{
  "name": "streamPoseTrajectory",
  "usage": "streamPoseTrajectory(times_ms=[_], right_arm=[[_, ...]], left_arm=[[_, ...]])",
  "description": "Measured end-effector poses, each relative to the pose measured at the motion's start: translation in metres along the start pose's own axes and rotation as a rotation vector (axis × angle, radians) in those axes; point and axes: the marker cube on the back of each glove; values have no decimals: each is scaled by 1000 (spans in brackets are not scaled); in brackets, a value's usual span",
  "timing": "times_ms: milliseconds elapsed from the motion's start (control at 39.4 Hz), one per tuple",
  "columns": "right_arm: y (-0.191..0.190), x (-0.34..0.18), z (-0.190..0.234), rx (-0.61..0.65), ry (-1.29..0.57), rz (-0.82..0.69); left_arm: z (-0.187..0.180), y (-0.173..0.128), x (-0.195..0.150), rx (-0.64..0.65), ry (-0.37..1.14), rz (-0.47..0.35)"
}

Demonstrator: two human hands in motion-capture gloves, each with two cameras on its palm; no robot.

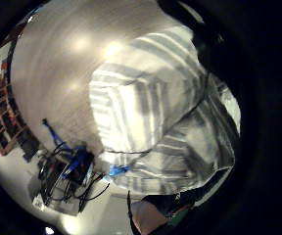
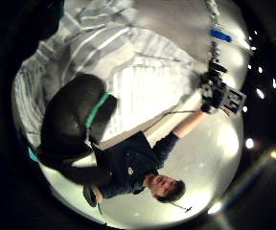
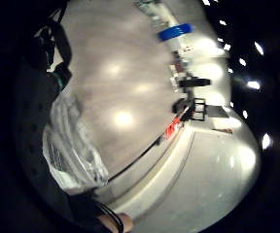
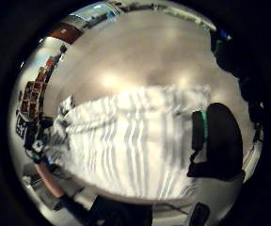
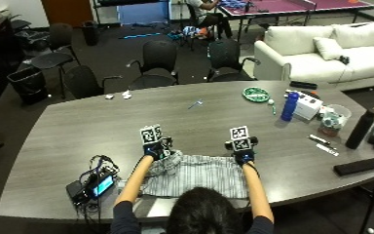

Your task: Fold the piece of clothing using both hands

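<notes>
Gripping, seemingly, striped garment [image 5: 196,178]: left hand [image 5: 153,150], right hand [image 5: 243,157].

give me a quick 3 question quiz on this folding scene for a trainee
1. True or false: both hands are at the far edge of the striped cloth.
2. Which stands nearest the blue bottle? A) white box B) black bottle C) green dish
3. Fill in: the tangle of cables lies on the table beside the person's ____ arm.

Key: 1 true: left hand and right hand both sit on that edge. 2 A, the white box. 3 left.
</notes>
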Motion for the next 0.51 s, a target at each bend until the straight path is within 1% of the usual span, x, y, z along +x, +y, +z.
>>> streamPoseTrajectory(times_ms=[51, 101, 228, 254, 304, 330, 380, 431, 457, 482, 507], right_arm=[[3, 11, 2, 81, 19, 26], [10, 21, 4, 101, 15, 50], [31, 44, 21, 35, -86, 120], [30, 49, 28, 34, -96, 139], [23, 58, 42, 82, -87, 181], [23, 62, 45, 120, -75, 199], [41, 64, 40, 170, -61, 218], [61, 61, 37, 158, -86, 210], [66, 57, 39, 133, -114, 200], [68, 53, 44, 100, -147, 192], [66, 49, 49, 64, -177, 193]], left_arm=[[-1, 11, 5, 35, 60, 71], [-3, 25, 10, 80, 84, 127], [5, 69, 20, 210, 27, 232], [9, 77, 22, 224, 8, 246], [20, 91, 25, 249, -34, 279], [28, 97, 26, 258, -55, 308], [56, 105, 27, 254, -82, 406], [93, 115, 29, 212, -103, 513], [109, 122, 29, 188, -122, 539], [122, 128, 28, 168, -145, 538], [130, 132, 26, 152, -169, 516]])
